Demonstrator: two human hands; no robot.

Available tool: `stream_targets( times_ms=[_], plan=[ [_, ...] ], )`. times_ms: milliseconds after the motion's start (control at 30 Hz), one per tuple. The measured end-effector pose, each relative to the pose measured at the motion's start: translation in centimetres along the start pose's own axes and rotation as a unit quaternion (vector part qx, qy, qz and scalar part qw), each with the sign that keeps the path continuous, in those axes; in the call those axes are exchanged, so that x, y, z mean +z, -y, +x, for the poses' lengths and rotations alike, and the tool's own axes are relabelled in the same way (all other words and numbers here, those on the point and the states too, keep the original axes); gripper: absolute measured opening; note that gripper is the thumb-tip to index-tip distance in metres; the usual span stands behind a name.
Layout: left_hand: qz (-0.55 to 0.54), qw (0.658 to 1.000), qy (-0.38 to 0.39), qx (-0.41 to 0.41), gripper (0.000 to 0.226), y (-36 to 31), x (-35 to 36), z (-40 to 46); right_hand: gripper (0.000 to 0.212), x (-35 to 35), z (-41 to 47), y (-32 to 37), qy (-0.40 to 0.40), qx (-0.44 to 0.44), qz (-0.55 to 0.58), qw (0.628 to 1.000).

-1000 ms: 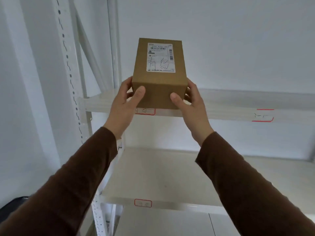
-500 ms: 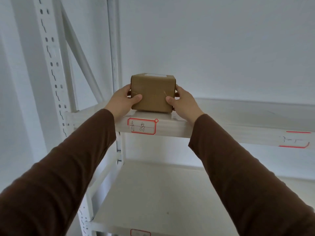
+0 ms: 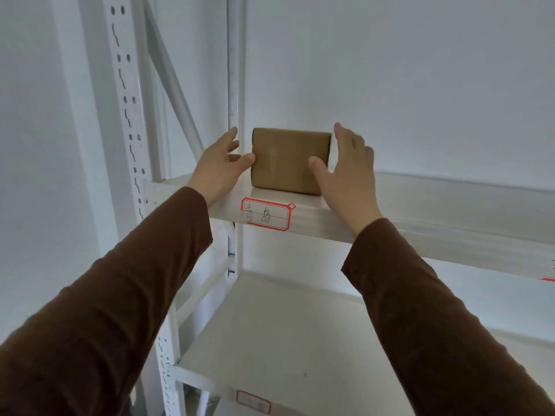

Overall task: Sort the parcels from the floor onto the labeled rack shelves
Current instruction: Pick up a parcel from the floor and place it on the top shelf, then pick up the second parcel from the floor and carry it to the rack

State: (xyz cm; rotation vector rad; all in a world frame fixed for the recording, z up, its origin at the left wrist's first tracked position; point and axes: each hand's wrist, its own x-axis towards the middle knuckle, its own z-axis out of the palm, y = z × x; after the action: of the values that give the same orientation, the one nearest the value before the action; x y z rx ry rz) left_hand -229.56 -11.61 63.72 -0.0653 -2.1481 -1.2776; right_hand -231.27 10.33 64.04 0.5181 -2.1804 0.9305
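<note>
Parcel (image 3: 289,161) sits on labelled shelf (image 3: 420,232), left hand (image 3: 220,166) and right hand (image 3: 345,172) spread open beside it

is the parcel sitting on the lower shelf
No, the parcel sits on the upper shelf, just above the red-bordered label, with nothing on the lower shelf.

The parcel (image 3: 289,162) sits on the upper shelf (image 3: 420,205), near its left end, behind the label (image 3: 266,214). A lower shelf (image 3: 285,340) lies beneath.
</note>
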Motion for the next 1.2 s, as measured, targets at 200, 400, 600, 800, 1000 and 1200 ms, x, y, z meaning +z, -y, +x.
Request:
stream_targets(
  times_ms=[200, 400, 600, 800, 1000, 1200],
  plan=[
    [0.005, 0.994, -0.111, 0.022, 0.052, 1.2, -3.5, -6.4, 0.027, 3.2, -4.1, 3.5, -0.096, -0.185, 0.159, 0.965],
    [0.044, 0.973, -0.226, -0.032, 0.029, 6.0, -8.9, -17.5, 0.022, 11.3, -11.6, 8.1, 0.082, -0.206, 0.323, 0.920],
    [0.111, 0.922, -0.322, -0.183, 0.017, 9.8, -15.3, -32.6, 0.019, 17.8, -23.2, 14.5, 0.389, -0.128, 0.402, 0.819],
    [0.142, 0.842, -0.441, -0.277, 0.013, 8.8, -20.2, -49.1, 0.020, 18.0, -35.3, 22.0, 0.597, -0.036, 0.473, 0.647],
    [0.127, 0.768, -0.528, -0.338, 0.014, 3.6, -22.3, -64.8, 0.016, 12.9, -47.3, 29.5, 0.691, -0.041, 0.462, 0.553],
    [0.115, 0.693, -0.616, -0.356, 0.014, -5.0, -22.6, -80.1, 0.018, 4.1, -59.8, 35.4, 0.750, -0.082, 0.446, 0.481]
  ],
)
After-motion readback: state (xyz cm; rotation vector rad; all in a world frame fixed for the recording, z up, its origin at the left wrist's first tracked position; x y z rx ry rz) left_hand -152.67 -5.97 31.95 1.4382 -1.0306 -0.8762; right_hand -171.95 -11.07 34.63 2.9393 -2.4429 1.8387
